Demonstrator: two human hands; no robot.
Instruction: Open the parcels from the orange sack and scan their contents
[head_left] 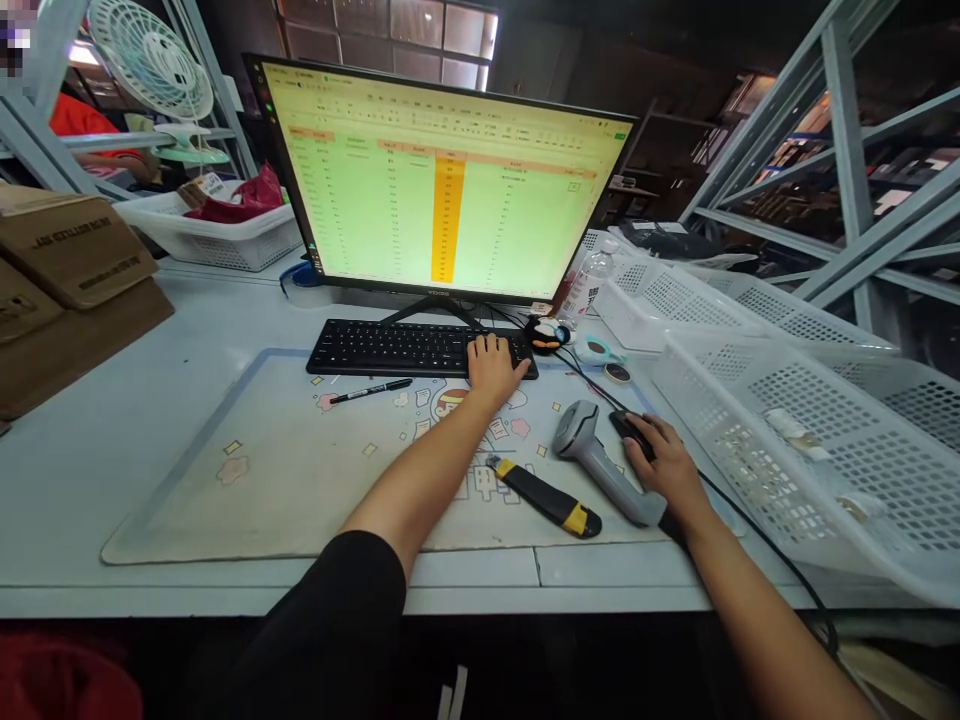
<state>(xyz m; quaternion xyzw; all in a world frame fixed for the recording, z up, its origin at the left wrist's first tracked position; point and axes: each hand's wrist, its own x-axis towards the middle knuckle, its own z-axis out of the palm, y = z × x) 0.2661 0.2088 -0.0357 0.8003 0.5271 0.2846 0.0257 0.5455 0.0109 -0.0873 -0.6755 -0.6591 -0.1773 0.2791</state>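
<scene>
My left hand (493,368) rests on the right part of a black keyboard (386,347), fingers laid over the keys and thumb out to the side. Under my right hand (667,465) is a black computer mouse (631,434), its near part covered by my palm and fingers. Beside that hand lies a grey barcode scanner (604,465). A black and yellow utility knife (546,495) is between my forearms. Left of my left hand a black marker pen (371,391) lies on the pale desk mat (292,500). Behind the keyboard a monitor (375,200) shows a spreadsheet with one orange column.
White plastic baskets (795,400) line the right side, near a clear bottle (589,280). Cardboard boxes (75,260) stand at the left, with another white basket (225,235) and a fan (150,60) behind. Tape (616,372) lies near the mouse cable. Metal racks (847,150) rise at right.
</scene>
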